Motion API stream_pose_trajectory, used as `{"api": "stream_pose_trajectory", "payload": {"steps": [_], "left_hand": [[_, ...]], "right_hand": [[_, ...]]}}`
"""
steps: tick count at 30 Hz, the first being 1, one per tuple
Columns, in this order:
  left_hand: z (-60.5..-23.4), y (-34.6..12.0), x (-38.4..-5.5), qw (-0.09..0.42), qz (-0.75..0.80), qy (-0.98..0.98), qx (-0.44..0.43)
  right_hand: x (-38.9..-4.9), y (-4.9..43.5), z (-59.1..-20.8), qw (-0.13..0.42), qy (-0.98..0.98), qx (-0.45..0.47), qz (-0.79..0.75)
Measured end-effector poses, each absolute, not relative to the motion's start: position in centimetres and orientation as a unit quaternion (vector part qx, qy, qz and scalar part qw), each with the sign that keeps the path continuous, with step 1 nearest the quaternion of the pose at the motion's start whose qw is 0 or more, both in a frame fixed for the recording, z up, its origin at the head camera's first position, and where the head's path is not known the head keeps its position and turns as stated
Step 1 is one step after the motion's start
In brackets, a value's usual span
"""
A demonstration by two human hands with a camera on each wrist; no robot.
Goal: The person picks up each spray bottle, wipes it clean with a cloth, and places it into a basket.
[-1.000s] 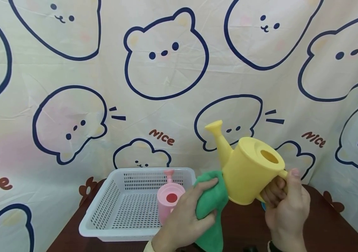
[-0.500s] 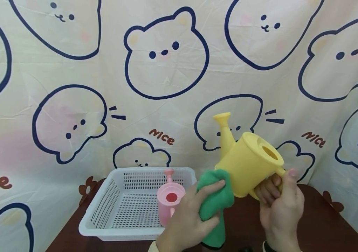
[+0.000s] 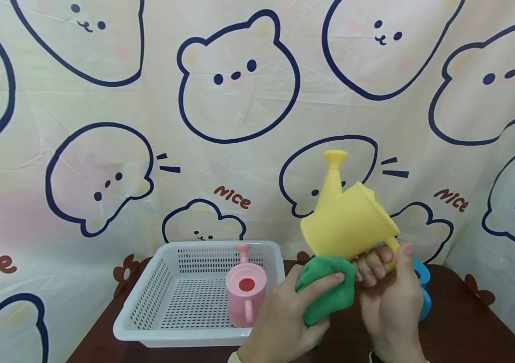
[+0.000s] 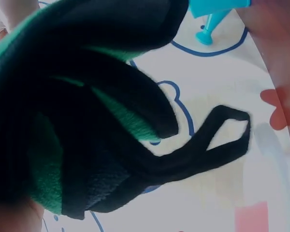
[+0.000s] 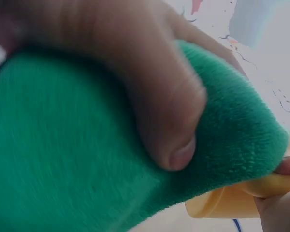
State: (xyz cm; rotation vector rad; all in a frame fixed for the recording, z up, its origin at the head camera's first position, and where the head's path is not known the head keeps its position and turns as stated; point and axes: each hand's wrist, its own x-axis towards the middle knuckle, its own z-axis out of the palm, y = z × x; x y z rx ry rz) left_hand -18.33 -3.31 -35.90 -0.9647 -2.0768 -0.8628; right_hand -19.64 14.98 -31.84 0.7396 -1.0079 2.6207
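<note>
In the head view a yellow watering can (image 3: 348, 224) is held up and tilted, its spout pointing upward. My right hand (image 3: 389, 302) grips it by the handle. A green cloth (image 3: 330, 295) is bunched in my left hand (image 3: 282, 312), its fingers and thumb curled round it. The cloth sits against the lower part of the can, near the base. Seen from the left wrist, the cloth has dark edging and a hanging loop (image 4: 183, 162). From the right wrist, the thumb presses into the cloth (image 5: 53, 145), with the can (image 5: 227, 200) partly hidden behind it.
A white perforated basket (image 3: 180, 338) stands on the dark brown table (image 3: 470, 327) at left, with a pink watering can (image 3: 238, 302) inside it. Behind my right hand, a blue watering can (image 3: 427, 305) is mostly hidden. A printed curtain (image 3: 235, 171) hangs behind the table.
The yellow watering can has tipped further, its spout swinging right and upward. My left hand has moved right with the cloth, from the can's side to beneath it. More of the blue can shows.
</note>
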Motion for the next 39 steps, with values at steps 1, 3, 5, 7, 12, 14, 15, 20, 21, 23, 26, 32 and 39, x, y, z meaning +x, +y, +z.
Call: {"api": "stream_pose_trajectory", "payload": {"steps": [1,3,5,7,12,14,15,20,21,23,26,32,39], "left_hand": [[-35.9,-3.3,-18.4,0.361,-0.325,-0.791,-0.371],[-35.9,-3.2,-18.5,0.399,-0.314,-0.777,-0.372],[-35.9,-3.1,-18.6,0.429,-0.305,-0.764,-0.373],[-35.9,-3.0,-18.7,0.455,-0.298,-0.752,-0.373],[-36.1,-2.8,-18.8,0.514,-0.293,-0.719,-0.365],[-36.3,-2.7,-18.9,0.536,-0.294,-0.706,-0.358],[-36.3,-2.7,-19.0,0.546,-0.296,-0.698,-0.355],[-36.5,-2.6,-19.3,0.602,-0.302,-0.663,-0.327],[-36.6,-2.6,-19.4,0.611,-0.303,-0.656,-0.322],[-36.6,-2.5,-19.4,0.622,-0.309,-0.650,-0.308],[-36.7,-2.6,-19.3,0.625,-0.319,-0.656,-0.278],[-36.1,-3.3,-19.1,0.603,-0.359,-0.673,-0.232],[-35.8,-3.8,-19.1,0.579,-0.386,-0.688,-0.209]], "right_hand": [[-19.8,15.2,-32.0,0.092,-0.317,0.273,0.904],[-20.0,15.4,-32.1,0.042,-0.256,0.297,0.919],[-20.1,15.6,-32.2,-0.004,-0.197,0.309,0.931],[-20.2,15.7,-32.3,-0.042,-0.151,0.311,0.937],[-20.0,15.6,-32.2,-0.109,-0.090,0.306,0.942],[-20.0,15.5,-32.1,-0.124,-0.084,0.307,0.940],[-20.0,15.4,-32.0,-0.127,-0.087,0.308,0.939],[-19.9,15.0,-31.9,-0.149,-0.077,0.313,0.935],[-19.9,15.0,-31.9,-0.152,-0.073,0.313,0.935],[-19.9,14.9,-31.9,-0.157,-0.067,0.311,0.935],[-19.8,14.9,-31.8,-0.160,-0.059,0.308,0.936],[-19.4,15.5,-31.5,-0.172,-0.058,0.334,0.925],[-19.2,16.0,-31.2,-0.178,-0.065,0.363,0.912]]}}
